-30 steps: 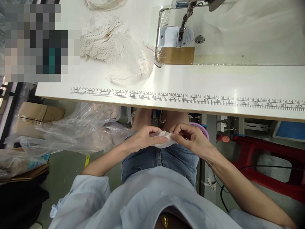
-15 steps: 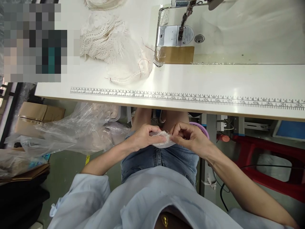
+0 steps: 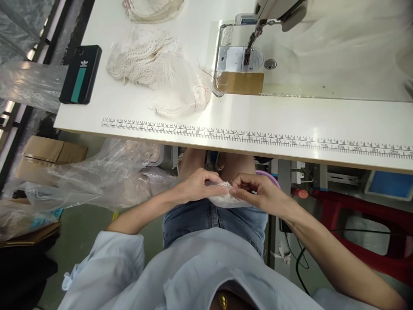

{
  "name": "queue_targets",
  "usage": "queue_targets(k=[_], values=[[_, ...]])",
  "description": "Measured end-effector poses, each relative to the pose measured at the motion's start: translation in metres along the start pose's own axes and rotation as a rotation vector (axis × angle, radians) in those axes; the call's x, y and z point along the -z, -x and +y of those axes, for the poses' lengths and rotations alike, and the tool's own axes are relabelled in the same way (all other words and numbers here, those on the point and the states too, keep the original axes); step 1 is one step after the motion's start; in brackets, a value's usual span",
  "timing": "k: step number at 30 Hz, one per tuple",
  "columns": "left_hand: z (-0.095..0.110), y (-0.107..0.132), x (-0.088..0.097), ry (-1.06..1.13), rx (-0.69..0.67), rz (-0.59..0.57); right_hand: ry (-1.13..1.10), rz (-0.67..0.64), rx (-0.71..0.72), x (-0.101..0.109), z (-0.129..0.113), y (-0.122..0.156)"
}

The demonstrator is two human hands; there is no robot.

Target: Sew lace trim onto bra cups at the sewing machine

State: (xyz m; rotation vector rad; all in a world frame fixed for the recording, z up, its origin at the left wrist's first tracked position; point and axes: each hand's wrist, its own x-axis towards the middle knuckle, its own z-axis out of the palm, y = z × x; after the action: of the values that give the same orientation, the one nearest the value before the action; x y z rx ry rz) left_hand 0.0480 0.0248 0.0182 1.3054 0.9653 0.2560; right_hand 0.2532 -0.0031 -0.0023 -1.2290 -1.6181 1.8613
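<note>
Over my lap, in front of the table edge, a small piece of white lace-trimmed fabric (image 3: 228, 200) is held between both hands. My left hand (image 3: 201, 186) pinches its left side, thumb on top. The thumb and fingertips of my right hand (image 3: 254, 191) close on its right side, by the lace edge. A fine thread seems to stick up near the right fingertips, too small to make out well. Part of the fabric is hidden behind the fingers.
A sewing machine (image 3: 247, 56) stands at the back right of the white table (image 3: 155, 148). Lace pieces (image 3: 145, 60) with red threads lie left of it, near a phone (image 3: 80, 75). A printed ruler (image 3: 258, 137) runs along the front edge. Below are plastic bags (image 3: 106, 181) and a red stool (image 3: 329, 215).
The view has shifted slightly, so the table sits a little lower and further right. Both hands keep hold of the lace fabric, and more of its lower part now shows beneath the fingers.
</note>
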Motion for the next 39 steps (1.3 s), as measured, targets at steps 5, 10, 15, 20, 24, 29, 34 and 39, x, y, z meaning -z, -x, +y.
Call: queue_targets(k=[5,10,15,20,24,29,34,39], values=[[-0.004,-0.001,0.006,0.021,-0.057,-0.041,0.007,0.019,-0.012,0.001,-0.009,0.0],[0.0,-0.001,0.009,0.036,0.022,-0.08,0.061,0.039,-0.005,0.0,-0.02,0.002],[0.014,0.003,0.016,-0.042,-0.03,-0.085,0.049,0.023,-0.024,-0.002,-0.038,0.004],[0.065,0.012,0.042,-0.233,-0.067,-0.101,0.08,0.063,0.11,0.005,-0.072,0.001],[0.126,-0.008,0.075,-0.487,-0.147,-0.054,0.24,0.173,0.241,0.029,-0.106,-0.022],[0.18,-0.081,0.103,-0.667,-0.133,0.037,0.596,0.446,0.282,0.083,-0.121,-0.07],[0.182,-0.141,0.107,-0.644,-0.021,0.064,0.795,0.547,0.217,0.131,-0.101,-0.085],[0.174,-0.157,0.114,-0.613,-0.001,0.008,1.046,0.564,0.564,0.152,-0.083,-0.082]])
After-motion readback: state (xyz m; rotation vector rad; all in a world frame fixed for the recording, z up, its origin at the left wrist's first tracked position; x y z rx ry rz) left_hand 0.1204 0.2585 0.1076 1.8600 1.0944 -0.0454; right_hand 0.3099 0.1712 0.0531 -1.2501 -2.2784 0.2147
